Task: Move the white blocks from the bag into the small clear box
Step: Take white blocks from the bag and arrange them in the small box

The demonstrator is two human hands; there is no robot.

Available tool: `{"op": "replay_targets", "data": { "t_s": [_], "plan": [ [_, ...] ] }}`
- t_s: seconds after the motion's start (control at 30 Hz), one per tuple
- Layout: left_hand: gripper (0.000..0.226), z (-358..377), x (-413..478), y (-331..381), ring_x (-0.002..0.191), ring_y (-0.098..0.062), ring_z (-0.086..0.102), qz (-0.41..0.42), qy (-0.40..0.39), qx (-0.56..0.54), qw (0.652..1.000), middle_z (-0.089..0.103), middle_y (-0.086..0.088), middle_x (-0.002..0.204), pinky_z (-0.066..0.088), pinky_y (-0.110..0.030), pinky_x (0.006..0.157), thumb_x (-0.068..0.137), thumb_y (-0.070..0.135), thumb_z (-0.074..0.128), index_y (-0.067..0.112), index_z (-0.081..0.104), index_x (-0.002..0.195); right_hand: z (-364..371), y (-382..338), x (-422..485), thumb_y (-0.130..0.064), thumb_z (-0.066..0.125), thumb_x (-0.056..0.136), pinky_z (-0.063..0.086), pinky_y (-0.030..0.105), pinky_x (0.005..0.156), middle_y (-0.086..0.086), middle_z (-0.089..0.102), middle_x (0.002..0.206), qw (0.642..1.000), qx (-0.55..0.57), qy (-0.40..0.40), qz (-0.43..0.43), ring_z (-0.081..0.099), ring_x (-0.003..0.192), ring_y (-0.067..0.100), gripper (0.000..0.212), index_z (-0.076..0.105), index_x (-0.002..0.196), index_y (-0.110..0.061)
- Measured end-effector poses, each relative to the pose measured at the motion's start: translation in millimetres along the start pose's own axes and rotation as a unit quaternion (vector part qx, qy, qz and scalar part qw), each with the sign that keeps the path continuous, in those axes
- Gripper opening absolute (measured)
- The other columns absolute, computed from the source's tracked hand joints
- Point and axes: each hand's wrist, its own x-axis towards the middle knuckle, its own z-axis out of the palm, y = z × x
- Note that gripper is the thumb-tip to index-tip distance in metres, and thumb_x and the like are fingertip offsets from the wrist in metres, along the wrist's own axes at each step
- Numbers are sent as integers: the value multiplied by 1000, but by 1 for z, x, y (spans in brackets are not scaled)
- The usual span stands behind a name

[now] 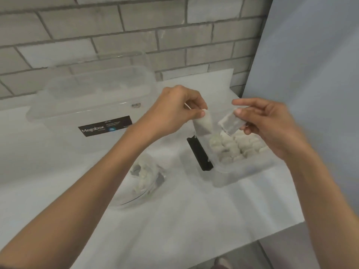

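The left hand (180, 111) pinches a white block (203, 124) between thumb and forefinger. The block hangs down from the fingertips, nearly upright. The right hand (268, 123) pinches a second block (231, 123) between its thumb and fingers. This one is tilted, with its broad face turned up toward the camera. The spare fingers of both hands curl in loosely. The two blocks are near each other but apart, in the space between the two sets of fingertips.

Just below the fingertips sits the box (242, 171), open at the top and holding a pile (237, 146) of blocks that reaches close to its rim. Both blocks seem to be held over the opening so that letting go would drop them straight in. A light pinch at one end of each block makes that release easy. A black label (199, 154) is on the box wall under the left fingers.

The bag (147, 175) lies slack on the table (194, 220), under the left forearm and back from the fingers toward the person. A few blocks show inside it, so the job looks well along but not done.

Beyond the left knuckles, against the brick wall (136, 26), stands a big box (93, 98), which seems to play no part here.

With the pile so high, a dropped block may roll off, so setting it low in a gap would be safer.
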Motion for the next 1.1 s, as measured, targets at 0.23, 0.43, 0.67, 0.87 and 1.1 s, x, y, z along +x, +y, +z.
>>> {"op": "replay_targets", "data": {
  "t_s": [0.23, 0.43, 0.67, 0.87, 1.1],
  "plan": [
    [3, 97, 40, 32, 89, -17, 61, -10, -198, 112, 974, 59, 3, 93, 46, -26, 72, 89, 21, 65, 22, 67, 91, -68, 20, 1, -7, 66, 87, 47, 19, 50, -2, 69, 67, 999, -29, 38, 1, 58, 52, 11, 16, 70, 103, -8],
    [10, 144, 47, 32, 83, -19, 60, -64, -320, 168, 930, 53, 0, 97, 47, -26, 69, 90, 12, 57, 20, 61, 93, -89, 33, -2, -5, 65, 88, 48, 18, 50, 0, 69, 70, 998, -49, 25, 14, 60, 53, 13, 15, 70, 102, -9],
    [25, 163, 46, 21, 83, -21, 52, -77, -342, 236, 906, 52, -1, 96, 34, -20, 54, 93, -1, 41, 12, 59, 104, -102, 37, -2, -3, 65, 88, 49, 19, 52, 2, 68, 78, 998, -58, -12, 24, 66, 60, 17, 20, 70, 106, -10],
    [12, 163, 47, 18, 86, -23, 58, -96, -257, 216, 937, 55, -2, 96, 46, -29, 69, 90, 10, 56, 11, 63, 100, -104, 39, 0, 1, 63, 88, 53, 21, 55, 2, 69, 82, 997, -55, -40, 29, 70, 66, 18, 24, 69, 108, -10],
    [25, 116, 33, 44, 86, -8, 70, -150, -146, -234, 950, 74, 4, 92, 55, -24, 78, 79, 33, 77, 21, 68, 98, -96, 37, 6, 8, 62, 85, 57, 24, 63, 8, 69, 87, 998, 48, -8, 27, 71, 76, 20, 28, 64, 108, -8]
  ]
}}
